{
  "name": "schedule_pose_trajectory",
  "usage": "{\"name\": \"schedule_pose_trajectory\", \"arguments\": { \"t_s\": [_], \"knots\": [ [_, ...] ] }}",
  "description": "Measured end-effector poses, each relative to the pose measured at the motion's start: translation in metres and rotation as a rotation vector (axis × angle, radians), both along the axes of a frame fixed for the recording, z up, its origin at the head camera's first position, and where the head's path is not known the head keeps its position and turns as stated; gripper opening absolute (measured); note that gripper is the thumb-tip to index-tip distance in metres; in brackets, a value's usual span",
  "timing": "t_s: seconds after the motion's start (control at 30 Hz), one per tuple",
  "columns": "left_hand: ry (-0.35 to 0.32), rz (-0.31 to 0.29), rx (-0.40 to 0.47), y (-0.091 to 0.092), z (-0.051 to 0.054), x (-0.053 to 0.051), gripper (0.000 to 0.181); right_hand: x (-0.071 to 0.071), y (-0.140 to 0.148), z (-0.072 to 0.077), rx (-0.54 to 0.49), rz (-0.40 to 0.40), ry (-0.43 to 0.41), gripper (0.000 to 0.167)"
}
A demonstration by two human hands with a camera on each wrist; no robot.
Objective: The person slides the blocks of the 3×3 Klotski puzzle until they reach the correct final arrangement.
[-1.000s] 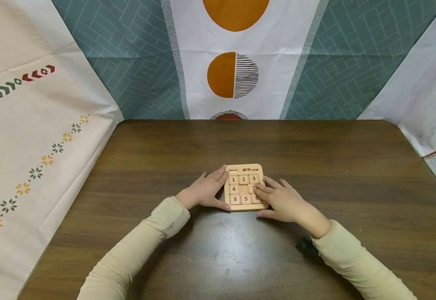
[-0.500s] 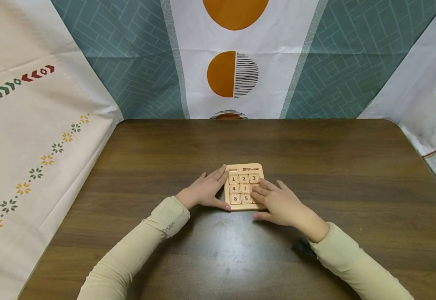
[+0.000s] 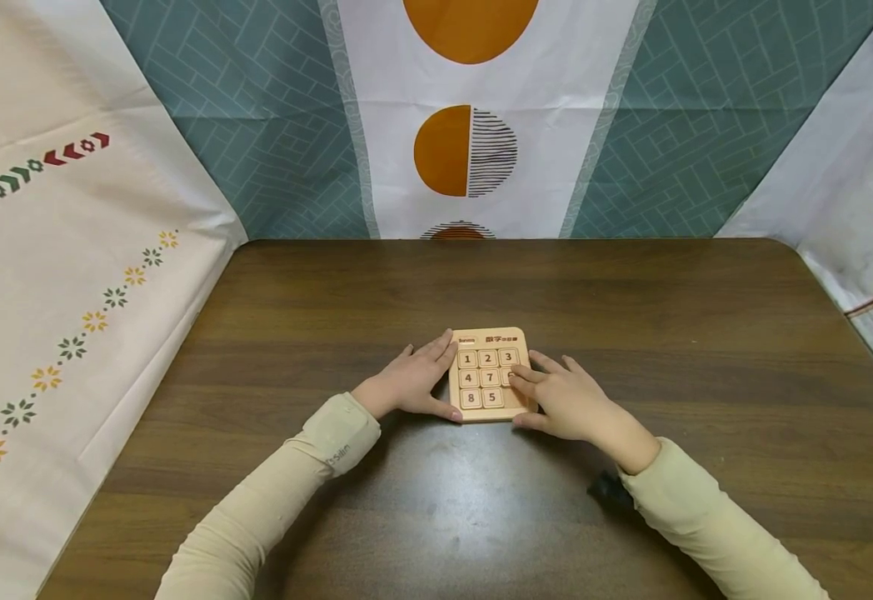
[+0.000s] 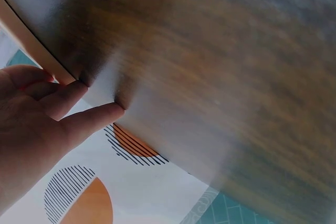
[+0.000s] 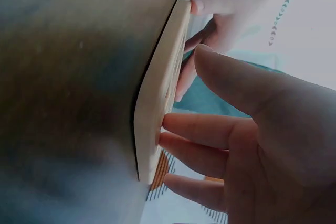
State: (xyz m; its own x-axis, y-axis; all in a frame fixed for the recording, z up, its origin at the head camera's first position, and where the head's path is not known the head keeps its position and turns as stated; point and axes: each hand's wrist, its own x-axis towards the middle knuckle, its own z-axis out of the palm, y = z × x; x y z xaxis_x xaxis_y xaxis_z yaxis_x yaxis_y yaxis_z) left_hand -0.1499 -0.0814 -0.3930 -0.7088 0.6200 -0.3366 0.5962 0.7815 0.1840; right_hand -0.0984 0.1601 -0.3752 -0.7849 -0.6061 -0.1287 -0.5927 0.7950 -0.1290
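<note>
A wooden number sliding puzzle (image 3: 492, 416) lies flat on the table in the head view. Its top row reads 1, 2, 3; below come 4 and the 7 tile (image 3: 490, 377), then 8 and 5. Its lower right slot is vacant. My left hand (image 3: 410, 385) steadies the left edge with extended fingers, thumb at the near left corner. My right hand (image 3: 567, 406) reaches over the right edge, fingertips on a tile at the right of the middle row, whose number they mostly cover. In the right wrist view, the fingers (image 5: 197, 124) touch the board's top face.
The brown wooden table (image 3: 316, 300) surrounds the puzzle. A patterned cloth (image 3: 549, 75) hangs behind its far edge, and a white embroidered cloth (image 3: 54, 275) stands along the left side. A dark object (image 3: 609, 490) sits beneath the right wrist.
The 7 tile has slid left into the middle slot. The lower right tile has then moved up under my right fingers, leaving its slot vacant. My left hand stays put.
</note>
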Motion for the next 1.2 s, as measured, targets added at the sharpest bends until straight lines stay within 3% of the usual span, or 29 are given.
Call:
{"name": "schedule_pose_trajectory", "arguments": {
  "t_s": [0.13,0.3,0.43,0.83,1.03,1.2],
  "knots": [
    [-0.004,0.002,0.000,0.000,0.000,0.000,0.110,0.002,-0.003,0.002,-0.006,0.023,-0.018,0.061],
    [-0.009,0.011,0.001,0.001,0.002,0.000,0.110,0.013,-0.009,0.004,-0.023,0.119,-0.048,0.064],
    [-0.009,0.015,0.001,0.001,0.003,0.000,0.110,0.015,-0.008,0.004,-0.021,0.130,-0.049,0.063],
    [-0.006,0.009,0.007,0.000,0.002,0.000,0.110,0.012,0.014,0.007,-0.045,0.117,-0.046,0.061],
    [-0.014,0.019,-0.007,0.001,0.003,0.000,0.110,0.002,0.004,0.008,-0.065,0.124,-0.016,0.058],
    [-0.023,0.018,0.005,0.001,0.002,-0.001,0.110,-0.003,-0.009,0.006,-0.064,0.137,-0.038,0.059]
  ]
}}
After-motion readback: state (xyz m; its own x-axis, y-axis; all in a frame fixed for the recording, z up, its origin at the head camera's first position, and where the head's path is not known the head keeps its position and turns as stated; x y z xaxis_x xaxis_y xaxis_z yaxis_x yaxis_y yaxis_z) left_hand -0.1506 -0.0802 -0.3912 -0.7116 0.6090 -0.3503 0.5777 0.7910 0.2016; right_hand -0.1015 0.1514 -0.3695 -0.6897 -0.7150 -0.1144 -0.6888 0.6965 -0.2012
